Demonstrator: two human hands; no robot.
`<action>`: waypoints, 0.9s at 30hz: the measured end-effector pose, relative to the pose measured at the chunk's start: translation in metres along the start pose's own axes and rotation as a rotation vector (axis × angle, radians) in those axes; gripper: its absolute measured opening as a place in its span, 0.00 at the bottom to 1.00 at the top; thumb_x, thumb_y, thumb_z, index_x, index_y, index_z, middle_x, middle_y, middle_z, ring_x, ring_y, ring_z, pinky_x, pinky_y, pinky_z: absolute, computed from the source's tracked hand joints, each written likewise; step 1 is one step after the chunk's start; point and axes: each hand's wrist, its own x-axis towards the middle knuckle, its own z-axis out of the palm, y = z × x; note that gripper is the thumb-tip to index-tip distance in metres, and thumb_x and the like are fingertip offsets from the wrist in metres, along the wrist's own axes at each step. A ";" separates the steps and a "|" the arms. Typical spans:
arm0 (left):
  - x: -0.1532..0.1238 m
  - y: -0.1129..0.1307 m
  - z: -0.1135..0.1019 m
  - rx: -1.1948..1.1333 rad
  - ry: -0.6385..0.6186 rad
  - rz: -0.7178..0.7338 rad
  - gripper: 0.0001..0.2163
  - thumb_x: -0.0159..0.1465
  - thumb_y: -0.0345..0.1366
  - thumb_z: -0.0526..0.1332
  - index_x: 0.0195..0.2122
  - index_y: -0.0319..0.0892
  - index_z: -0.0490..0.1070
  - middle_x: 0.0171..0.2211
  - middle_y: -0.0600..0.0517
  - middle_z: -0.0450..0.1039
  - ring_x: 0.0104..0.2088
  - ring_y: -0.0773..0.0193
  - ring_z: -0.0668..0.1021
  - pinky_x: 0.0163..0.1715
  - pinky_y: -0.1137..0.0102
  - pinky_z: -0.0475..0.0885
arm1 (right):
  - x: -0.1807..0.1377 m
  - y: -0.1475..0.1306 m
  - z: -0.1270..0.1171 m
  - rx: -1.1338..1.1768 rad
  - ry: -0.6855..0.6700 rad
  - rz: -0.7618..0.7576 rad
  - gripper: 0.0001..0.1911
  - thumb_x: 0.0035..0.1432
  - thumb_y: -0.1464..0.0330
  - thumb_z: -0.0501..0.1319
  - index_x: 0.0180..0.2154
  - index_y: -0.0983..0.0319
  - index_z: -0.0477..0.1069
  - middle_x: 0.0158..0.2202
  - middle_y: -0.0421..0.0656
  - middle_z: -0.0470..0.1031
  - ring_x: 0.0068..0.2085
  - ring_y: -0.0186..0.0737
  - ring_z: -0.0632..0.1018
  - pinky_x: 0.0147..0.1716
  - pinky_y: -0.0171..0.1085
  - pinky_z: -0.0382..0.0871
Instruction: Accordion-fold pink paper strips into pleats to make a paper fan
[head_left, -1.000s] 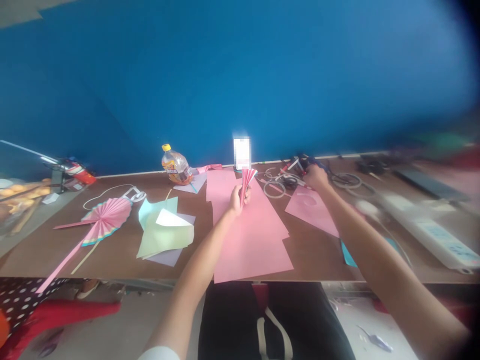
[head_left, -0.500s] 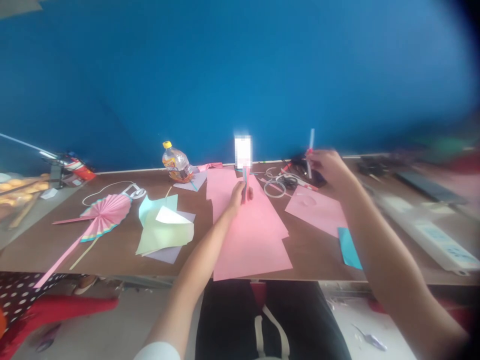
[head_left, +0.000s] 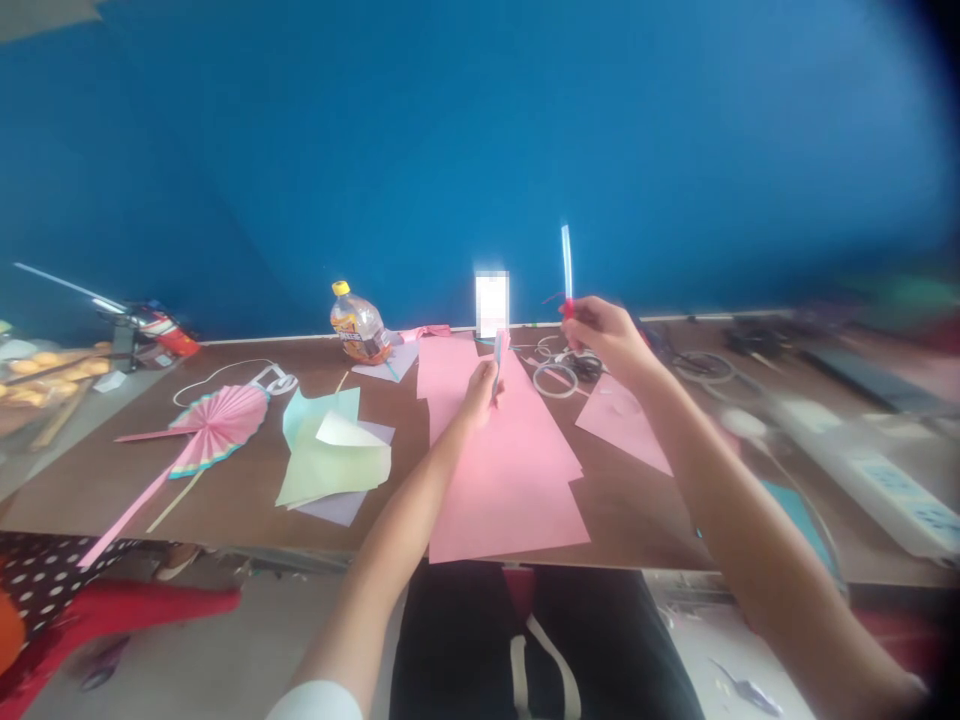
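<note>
My left hand (head_left: 480, 390) is closed on a folded pink paper fan (head_left: 498, 352), held upright above the large pink paper sheets (head_left: 502, 470) on the brown table (head_left: 225, 500). My right hand (head_left: 604, 335) is raised above the table's far side, its fingers pinched round a thin stick-like tool (head_left: 567, 265) with a pale blue shaft and a red part at the grip. The tool points straight up in front of the blue wall.
A finished pink fan on a stick (head_left: 214, 425) lies at the left, next to pale green and white sheets (head_left: 334, 460). A plastic bottle (head_left: 358, 325) stands at the wall. Tape rings and cables (head_left: 559, 375) lie beyond a smaller pink sheet (head_left: 622, 420). A white power strip (head_left: 877, 470) lies at the right.
My right hand took the thin tool from the clutter at the back and lifted it up and leftward. The pink fan in my left hand closed from spread to folded.
</note>
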 end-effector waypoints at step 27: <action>0.001 -0.001 -0.003 -0.061 -0.064 -0.033 0.18 0.60 0.53 0.54 0.38 0.42 0.64 0.25 0.53 0.68 0.18 0.72 0.66 0.17 0.76 0.58 | 0.017 0.008 0.084 0.370 -0.126 0.055 0.15 0.43 0.66 0.70 0.24 0.61 0.62 0.25 0.40 0.75 0.28 0.35 0.78 0.25 0.32 0.69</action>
